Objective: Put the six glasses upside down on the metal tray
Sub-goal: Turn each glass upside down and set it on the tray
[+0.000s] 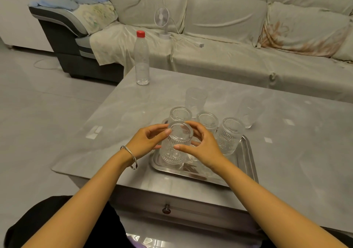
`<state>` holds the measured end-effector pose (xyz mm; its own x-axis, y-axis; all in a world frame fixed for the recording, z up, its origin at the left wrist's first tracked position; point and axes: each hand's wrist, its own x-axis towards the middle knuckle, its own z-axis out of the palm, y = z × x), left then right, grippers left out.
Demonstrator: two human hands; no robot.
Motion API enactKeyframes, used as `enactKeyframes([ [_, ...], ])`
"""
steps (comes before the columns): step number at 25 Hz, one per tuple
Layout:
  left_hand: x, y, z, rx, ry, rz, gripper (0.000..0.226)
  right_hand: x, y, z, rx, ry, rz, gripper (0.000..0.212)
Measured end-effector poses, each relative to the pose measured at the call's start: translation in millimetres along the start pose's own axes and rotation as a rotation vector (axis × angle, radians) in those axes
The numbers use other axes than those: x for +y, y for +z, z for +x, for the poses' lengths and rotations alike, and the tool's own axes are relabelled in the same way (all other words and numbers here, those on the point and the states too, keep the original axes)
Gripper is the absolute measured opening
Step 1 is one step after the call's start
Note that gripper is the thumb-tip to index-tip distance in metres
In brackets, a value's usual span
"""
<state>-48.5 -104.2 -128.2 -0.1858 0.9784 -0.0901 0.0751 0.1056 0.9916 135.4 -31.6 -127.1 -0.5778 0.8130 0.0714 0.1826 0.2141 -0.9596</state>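
A metal tray lies on the grey table near its front edge. Several ribbed clear glasses stand upside down on it: a front-left glass, one behind it, a middle one and a right one. My left hand and my right hand both grip the front-left glass from either side, its rim down at the tray floor. Beyond the tray, two more glasses stand on the table: one upright and one to the right.
A clear plastic bottle with a red cap stands at the table's far left corner. A covered sofa with a small white fan runs behind the table. A drawer knob shows under the front edge.
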Motion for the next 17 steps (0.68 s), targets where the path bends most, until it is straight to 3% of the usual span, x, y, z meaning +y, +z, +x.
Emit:
enactKeyframes([
  [5,-13.8,0.6,0.9,-0.009,-0.015,-0.046,0.045,9.2,3.6,-1.9,-0.008,0.001,-0.016,0.066],
  [13,-17.1,0.0,2.1,0.009,-0.02,-0.087,0.036,7.9,6.3,-0.1,-0.05,0.01,-0.059,0.063],
  [17,-17.9,-0.5,0.6,0.019,-0.029,-0.087,0.034,5.0,5.6,0.1,-0.053,0.047,0.049,0.038],
])
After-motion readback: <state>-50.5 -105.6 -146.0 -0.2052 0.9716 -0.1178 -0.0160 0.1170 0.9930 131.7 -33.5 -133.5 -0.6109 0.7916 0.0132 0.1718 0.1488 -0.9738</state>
